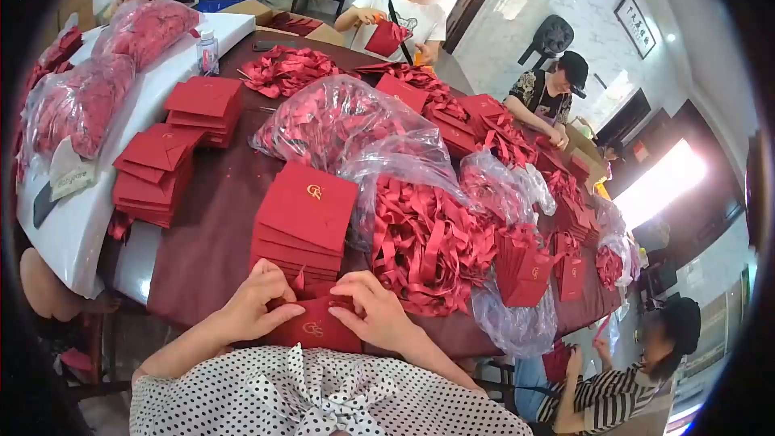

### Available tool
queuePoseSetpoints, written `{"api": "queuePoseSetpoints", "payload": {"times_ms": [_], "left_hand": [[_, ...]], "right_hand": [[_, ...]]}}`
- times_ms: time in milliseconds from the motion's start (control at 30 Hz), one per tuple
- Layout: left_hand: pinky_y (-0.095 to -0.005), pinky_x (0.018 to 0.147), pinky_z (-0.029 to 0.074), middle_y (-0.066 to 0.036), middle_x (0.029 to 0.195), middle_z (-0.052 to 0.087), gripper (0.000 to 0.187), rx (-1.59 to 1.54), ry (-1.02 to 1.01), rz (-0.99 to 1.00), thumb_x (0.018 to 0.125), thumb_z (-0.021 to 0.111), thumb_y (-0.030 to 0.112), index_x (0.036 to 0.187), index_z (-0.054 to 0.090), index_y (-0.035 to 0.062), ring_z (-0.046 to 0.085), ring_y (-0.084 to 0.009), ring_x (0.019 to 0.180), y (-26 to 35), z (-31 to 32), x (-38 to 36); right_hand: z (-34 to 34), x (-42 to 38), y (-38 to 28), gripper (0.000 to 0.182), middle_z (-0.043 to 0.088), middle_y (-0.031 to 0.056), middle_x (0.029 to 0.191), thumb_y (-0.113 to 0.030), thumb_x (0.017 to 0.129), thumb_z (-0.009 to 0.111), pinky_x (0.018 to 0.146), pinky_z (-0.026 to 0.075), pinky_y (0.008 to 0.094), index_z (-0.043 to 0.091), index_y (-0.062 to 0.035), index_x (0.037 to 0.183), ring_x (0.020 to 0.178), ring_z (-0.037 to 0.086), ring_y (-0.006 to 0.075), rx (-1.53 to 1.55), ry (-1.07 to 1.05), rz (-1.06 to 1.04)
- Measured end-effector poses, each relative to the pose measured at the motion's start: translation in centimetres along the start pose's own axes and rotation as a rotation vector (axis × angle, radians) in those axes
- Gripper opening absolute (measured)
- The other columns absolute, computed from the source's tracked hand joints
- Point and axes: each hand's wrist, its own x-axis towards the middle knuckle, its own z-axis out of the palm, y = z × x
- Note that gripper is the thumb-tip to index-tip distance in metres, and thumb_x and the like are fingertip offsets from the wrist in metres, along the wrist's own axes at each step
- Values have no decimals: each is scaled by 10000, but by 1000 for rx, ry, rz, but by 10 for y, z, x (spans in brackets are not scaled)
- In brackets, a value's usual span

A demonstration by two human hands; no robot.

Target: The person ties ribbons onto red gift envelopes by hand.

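Note:
Close to my body is a small red paper gift bag [315, 331] with a gold logo on its front. My left hand [262, 300] is closed at the bag's upper left edge, the thumb against its front. At the upper right edge my right hand [373, 311] pinches the bag between thumb and bent fingers. A short end of red ribbon [299, 278] sticks up between the hands; which fingers grip it, I cannot make out. Just beyond lies a fanned stack of red gift bags [307, 202]. To its right, a heap of loose red ribbons [428, 246] spills from a clear plastic bag.
More stacks of red bags [157, 169] stand on the left of the dark red tablecloth [202, 254]. Plastic sacks of ribbon [153, 28] and a bottle [207, 52] rest on a white board. Several other people handle red bags around the table, one in a striped top [617, 396].

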Motion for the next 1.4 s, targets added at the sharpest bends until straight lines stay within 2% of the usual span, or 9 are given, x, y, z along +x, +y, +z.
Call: {"api": "queuePoseSetpoints", "payload": {"times_ms": [200, 300, 400, 533, 833, 933, 1067, 1200, 1400], "left_hand": [[-335, 715, 387, -41, 706, 524, 230, 18, 73, 67, 725, 779, 141, 717, 569, 48, 460, -231, 792, -4, 1, 3], [-330, 692, 389, -36, 685, 513, 262, 1, 72, 3, 736, 772, 154, 681, 540, 46, 457, -224, 787, -8, -1, 0], [-325, 661, 388, -36, 661, 500, 279, -32, 109, -44, 753, 758, 158, 659, 523, 42, 455, -215, 768, -9, 1, -1], [-322, 639, 385, -37, 638, 489, 290, -29, 117, -79, 760, 749, 151, 648, 508, 38, 450, -208, 740, -11, 3, -1], [-360, 632, 396, -92, 631, 509, 309, 88, 135, -63, 795, 707, 165, 638, 486, 17, 468, -271, 698, -4, 2, 17], [-372, 646, 405, -96, 632, 505, 327, 65, 49, -37, 799, 713, 195, 640, 491, 15, 465, -277, 700, 3, 1, 29], [-346, 746, 403, -81, 747, 524, 307, -76, -196, -200, 831, 703, 241, 692, 533, 25, 459, -233, 859, 3, 5, 21], [-329, 802, 382, -58, 823, 528, 228, -272, -205, -106, 842, 692, 197, 760, 559, 30, 457, -208, 886, -6, -1, 13], [-308, 822, 357, -16, 826, 516, 145, -450, -249, -243, 857, 678, 145, 804, 587, 44, 445, -164, 904, -18, -3, 10]], "right_hand": [[0, -22, -2, 500, 571, 87, 1042, -164, 815, 725, 564, 482, 284, 505, -92, 1258, 597, 542, 156, -73, 135, 161], [-16, -48, 14, 328, 612, 79, 723, -211, 818, 706, 614, 510, 338, 591, -91, 1102, 695, 635, 255, -143, -46, 256], [-49, -58, 8, 133, 606, 67, 747, -120, 802, 721, 561, 484, 300, 654, -58, 899, 649, 597, 195, -89, -24, 149], [-72, -74, 0, 133, 608, 61, 827, -12, 796, 712, 612, 453, 277, 640, -30, 906, 701, 575, 131, 384, 75, 369], [-71, -59, -24, 359, 566, 172, 1074, 95, 696, 729, 768, 472, 321, 647, 55, 1043, 951, 604, 250, 1209, -119, 206], [-68, -37, -54, 280, 580, 173, 946, 101, 616, 695, 671, 510, 320, 674, 64, 893, 791, 659, 267, 801, 61, 411], [-62, -28, -28, 274, 594, 108, 976, 11, 703, 752, 671, 464, 272, 702, -41, 967, 802, 593, 165, 339, 27, -50], [-46, -8, -44, 216, 641, 71, 914, -40, 707, 757, 663, 453, 274, 706, -70, 915, 783, 561, 163, 170, 188, -54], [-5, 8, -30, 153, 597, 71, 767, -94, 818, 675, 621, 455, 324, 648, -49, 962, 704, 569, 243, 225, -117, -6]]}}
